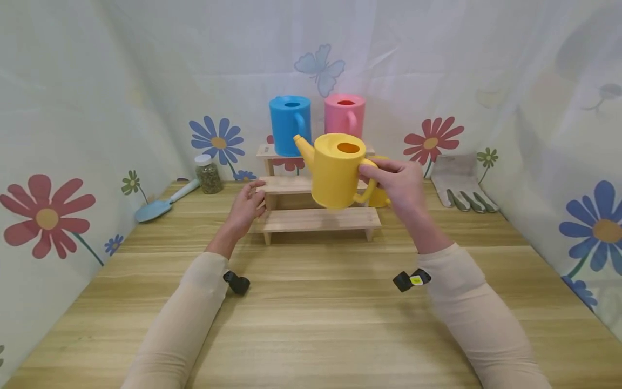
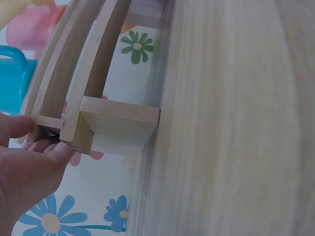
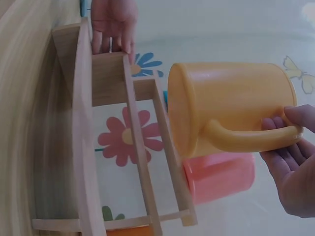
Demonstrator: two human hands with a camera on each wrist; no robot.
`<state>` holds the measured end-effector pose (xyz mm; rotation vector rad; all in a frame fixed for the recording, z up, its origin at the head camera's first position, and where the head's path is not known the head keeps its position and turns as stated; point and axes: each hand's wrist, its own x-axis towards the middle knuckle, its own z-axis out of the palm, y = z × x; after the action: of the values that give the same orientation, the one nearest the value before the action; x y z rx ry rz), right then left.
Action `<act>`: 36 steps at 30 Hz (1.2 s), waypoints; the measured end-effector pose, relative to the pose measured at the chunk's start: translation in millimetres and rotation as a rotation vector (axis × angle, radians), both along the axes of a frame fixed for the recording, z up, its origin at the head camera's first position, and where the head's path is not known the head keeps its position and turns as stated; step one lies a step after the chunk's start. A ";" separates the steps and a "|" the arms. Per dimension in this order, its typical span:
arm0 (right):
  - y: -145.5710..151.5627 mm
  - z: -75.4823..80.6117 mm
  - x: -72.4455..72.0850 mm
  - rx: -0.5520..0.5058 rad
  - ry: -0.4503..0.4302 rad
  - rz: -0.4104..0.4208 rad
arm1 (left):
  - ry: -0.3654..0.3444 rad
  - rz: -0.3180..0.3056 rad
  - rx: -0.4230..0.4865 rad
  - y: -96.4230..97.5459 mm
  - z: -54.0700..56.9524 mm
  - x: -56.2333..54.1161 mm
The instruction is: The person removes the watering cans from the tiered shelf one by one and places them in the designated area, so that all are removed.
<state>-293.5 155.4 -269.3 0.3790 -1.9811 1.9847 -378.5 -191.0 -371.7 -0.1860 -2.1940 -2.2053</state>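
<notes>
My right hand (image 1: 400,183) grips the handle of a yellow watering can (image 1: 335,175), lifted in front of a three-tier wooden stand (image 1: 320,220), its spout pointing left. In the right wrist view, fingers and thumb wrap the top of the can's handle (image 3: 251,140). My left hand (image 1: 246,208) holds the left end of the stand's middle step, thumb above and fingers under it in the left wrist view. On the top step are a blue watering can (image 1: 290,129) and a pink watering can (image 1: 344,113), the pink one partly hidden behind the yellow can.
Another yellow object (image 1: 379,199) shows partly at the stand's right side, behind my right hand. Back left, a light blue trowel (image 1: 155,210) leans near a white-lidded jar (image 1: 209,175). Gardening gloves (image 1: 459,181) lie at the back right. Floral curtains surround the wooden table (image 1: 311,319).
</notes>
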 end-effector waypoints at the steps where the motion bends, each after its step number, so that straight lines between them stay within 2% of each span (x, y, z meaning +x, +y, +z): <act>1: 2.6 2.6 0.3 -0.011 0.005 -0.010 | -0.002 0.005 0.009 0.5 0.8 0.2; 4: 11.1 8.6 0.4 -0.053 0.031 -0.020 | -0.004 0.015 0.032 2.4 3.0 1.3; 10: 29.0 15.6 -0.4 -0.072 0.068 -0.053 | -0.002 0.012 0.057 3.7 2.6 3.0; 13: 41.4 19.3 -1.1 -0.108 0.042 -0.066 | -0.007 0.007 0.055 3.5 1.2 2.6; 16: 55.8 23.3 -2.5 -0.211 -0.010 -0.065 | -0.009 -0.003 0.041 2.8 0.2 1.4; 20: 72.6 26.6 -5.1 -0.282 -0.034 -0.094 | -0.002 -0.015 0.035 1.3 -0.5 0.3; 24: 81.7 28.2 -7.0 -0.293 -0.021 -0.119 | 0.004 -0.021 0.040 0.2 -0.9 0.2; 30: 90.9 32.0 -6.8 -0.309 -0.030 -0.108 | -0.002 -0.017 0.037 -0.6 -1.1 1.3; 36: 108.1 37.1 -3.6 -0.365 -0.014 -0.121 | 0.000 -0.025 0.040 -0.8 -1.4 1.5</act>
<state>-297.0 263.5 -232.3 0.1532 -1.5602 2.2122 -376.9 -191.9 -373.1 -0.2131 -2.1573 -2.2602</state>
